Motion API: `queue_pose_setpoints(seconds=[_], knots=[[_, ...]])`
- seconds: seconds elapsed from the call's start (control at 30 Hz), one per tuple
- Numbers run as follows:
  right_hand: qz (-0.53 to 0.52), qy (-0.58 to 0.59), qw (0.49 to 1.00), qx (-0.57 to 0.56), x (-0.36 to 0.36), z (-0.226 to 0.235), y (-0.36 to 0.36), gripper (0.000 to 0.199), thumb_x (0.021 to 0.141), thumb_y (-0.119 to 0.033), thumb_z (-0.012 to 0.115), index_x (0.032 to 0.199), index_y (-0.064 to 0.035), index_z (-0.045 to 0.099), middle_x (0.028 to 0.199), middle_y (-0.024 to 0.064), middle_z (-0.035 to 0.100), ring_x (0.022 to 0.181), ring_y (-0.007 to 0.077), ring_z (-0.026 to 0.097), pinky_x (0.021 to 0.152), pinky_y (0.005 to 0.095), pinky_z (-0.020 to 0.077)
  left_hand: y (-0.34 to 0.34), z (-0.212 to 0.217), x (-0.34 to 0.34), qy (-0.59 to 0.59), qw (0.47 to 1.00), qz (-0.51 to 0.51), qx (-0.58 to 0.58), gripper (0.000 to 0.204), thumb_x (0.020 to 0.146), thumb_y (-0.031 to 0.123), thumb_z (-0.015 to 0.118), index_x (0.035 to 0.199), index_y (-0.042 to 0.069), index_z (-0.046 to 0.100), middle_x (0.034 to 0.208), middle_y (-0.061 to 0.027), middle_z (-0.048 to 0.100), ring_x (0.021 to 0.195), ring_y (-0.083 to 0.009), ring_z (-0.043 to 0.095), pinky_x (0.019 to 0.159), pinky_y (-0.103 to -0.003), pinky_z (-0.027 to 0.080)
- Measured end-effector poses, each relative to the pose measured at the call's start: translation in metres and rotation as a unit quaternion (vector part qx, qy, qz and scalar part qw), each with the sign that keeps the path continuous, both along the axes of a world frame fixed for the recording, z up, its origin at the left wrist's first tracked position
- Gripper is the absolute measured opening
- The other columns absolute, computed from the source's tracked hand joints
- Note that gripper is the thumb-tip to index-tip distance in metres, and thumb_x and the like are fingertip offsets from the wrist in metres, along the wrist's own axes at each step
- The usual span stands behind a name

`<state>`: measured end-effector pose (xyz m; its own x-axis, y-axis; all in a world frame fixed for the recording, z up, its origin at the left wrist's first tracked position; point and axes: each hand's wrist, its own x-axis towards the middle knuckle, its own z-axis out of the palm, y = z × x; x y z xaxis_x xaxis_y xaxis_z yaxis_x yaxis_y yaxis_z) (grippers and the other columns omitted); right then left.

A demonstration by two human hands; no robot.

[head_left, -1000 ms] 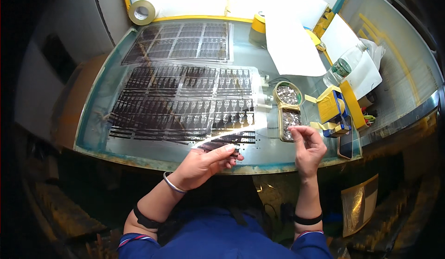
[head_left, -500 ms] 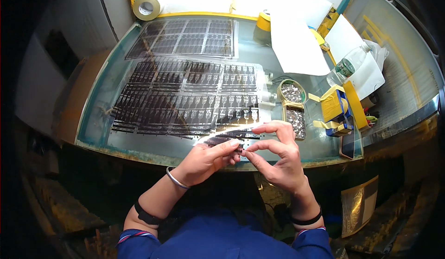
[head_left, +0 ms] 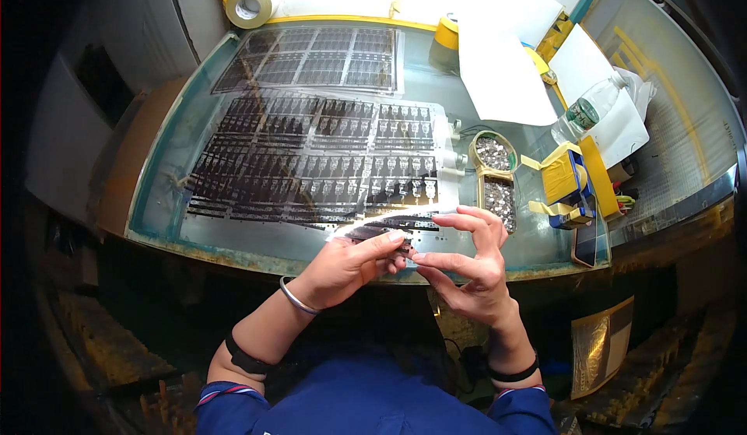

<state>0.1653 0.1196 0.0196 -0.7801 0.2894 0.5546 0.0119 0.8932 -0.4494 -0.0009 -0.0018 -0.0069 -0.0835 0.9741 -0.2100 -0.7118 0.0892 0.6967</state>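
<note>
A clear, flexible film sheet with dark printed patterns [head_left: 383,223] is lifted at the near edge of the glass table, its upper edge catching bright light. My left hand [head_left: 342,270] is closed on its near corner, thumb on top and fingers curled beneath. Close beside that corner, the thumb and index finger of my right hand [head_left: 476,279] come together in a pinch, the other fingers raised. Whatever lies between those right fingertips is too small to make out. Beyond my hands lies a stack of similar printed films [head_left: 311,163], partly under the lifted sheet.
Two small containers of silvery bits, one round [head_left: 495,153] and one rectangular [head_left: 498,201], stand right of the films. Further right are a blue tape dispenser [head_left: 566,182], a phone [head_left: 585,242] and a clear bottle [head_left: 587,112]. A tape roll [head_left: 249,7] sits at the far left.
My right index finger has straightened and moved slightly at the film's corner, and the raised fingers have shifted a little to the right. My left hand keeps its hold.
</note>
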Motion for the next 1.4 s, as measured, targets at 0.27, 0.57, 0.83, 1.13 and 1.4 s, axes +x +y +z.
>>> queue_pose_setpoints(seconds=[0.27, 0.57, 0.83, 1.13, 1.4], knots=[[-0.016, 0.068, 0.994, 0.082, -0.008, -0.006, -0.002, 0.024, 0.058, -0.014, 0.079, 0.079, -0.0202, 0.070, 0.104, 0.0007, 0.060, 0.104, 0.0254, 0.048, 0.087, 0.0367, 0.0307, 0.000, -0.003, 0.000, 0.010, 1.000, 0.006, 0.012, 0.019, 0.092, 0.015, 0.053, 0.103, 0.001, 0.058, 0.090, -0.0049, 0.061, 0.080, -0.0109, 0.056, 0.072, -0.024, 0.045], [-0.061, 0.165, 0.984, 0.001, -0.005, -0.005, -0.002, 0.029, 0.065, -0.020, 0.077, 0.085, -0.0069, 0.061, 0.111, 0.0112, 0.054, 0.108, 0.0266, 0.047, 0.092, 0.0427, 0.0317, 0.000, 0.005, 0.001, 0.032, 0.999, -0.002, -0.002, 0.024, 0.093, 0.017, 0.050, 0.107, -0.001, 0.058, 0.102, -0.0095, 0.062, 0.090, -0.0132, 0.056, 0.078, -0.027, 0.045], [-0.349, 0.082, 0.930, -0.085, 0.106, 0.064, 0.097, 0.007, 0.079, -0.004, 0.066, 0.081, 0.0018, 0.065, 0.100, 0.0130, 0.061, 0.092, 0.0222, 0.058, 0.085, 0.0342, 0.0437, 0.004, 0.008, 0.006, 0.057, 0.998, 0.022, -0.020, 0.023, 0.092, 0.016, 0.051, 0.104, -0.002, 0.058, 0.101, -0.0147, 0.063, 0.085, -0.0150, 0.058, 0.078, -0.029, 0.047], [-0.366, -0.154, 0.894, -0.210, 0.144, 0.066, 0.158, 0.023, 0.078, -0.024, 0.067, 0.089, -0.0040, 0.069, 0.075, 0.0069, 0.066, 0.070, 0.0136, 0.063, 0.072, 0.0280, 0.0462, 0.002, 0.010, 0.008, 0.061, 0.996, 0.049, -0.040, 0.021, 0.092, 0.015, 0.050, 0.102, -0.002, 0.058, 0.097, -0.0137, 0.063, 0.081, -0.0152, 0.055, 0.074, -0.029, 0.046], [-0.391, -0.199, 0.878, -0.189, 0.124, 0.062, 0.158, 0.023, 0.082, -0.019, 0.064, 0.086, 0.0036, 0.065, 0.072, 0.0051, 0.064, 0.066, 0.0089, 0.058, 0.062, 0.0239, 0.0459, -0.001, 0.009, 0.005, 0.066, 0.997, 0.034, -0.022, 0.025, 0.091, 0.014, 0.052, 0.110, -0.003, 0.054, 0.100, -0.0151, 0.062, 0.086, -0.0161, 0.057, 0.075, -0.029, 0.046]])
